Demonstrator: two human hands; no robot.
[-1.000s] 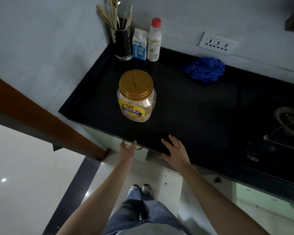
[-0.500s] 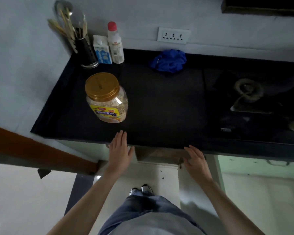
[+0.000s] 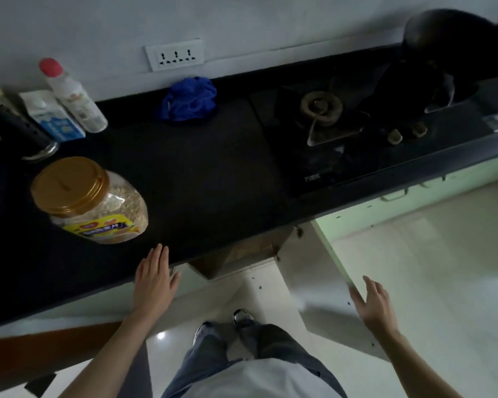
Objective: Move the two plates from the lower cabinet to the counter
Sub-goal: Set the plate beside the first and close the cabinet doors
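Head view: left hand (image 3: 154, 278) lies flat, fingers straight, on the counter (image 3: 199, 182) edge, lower centre. Right hand (image 3: 374, 304), fingers spread and empty, is at the open cabinet door (image 3: 322, 282), lower right. The plates are hidden in the dark lower cabinet (image 3: 242, 254).

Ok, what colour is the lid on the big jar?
The jar lid is gold, seen best in the head view.

You can read nothing for certain: the jar (image 3: 92, 202) wears a yellow label (image 3: 104, 226) with blurred characters, and right of the jar the stove (image 3: 322, 133) bears a pale front mark (image 3: 312, 177), too smeared.
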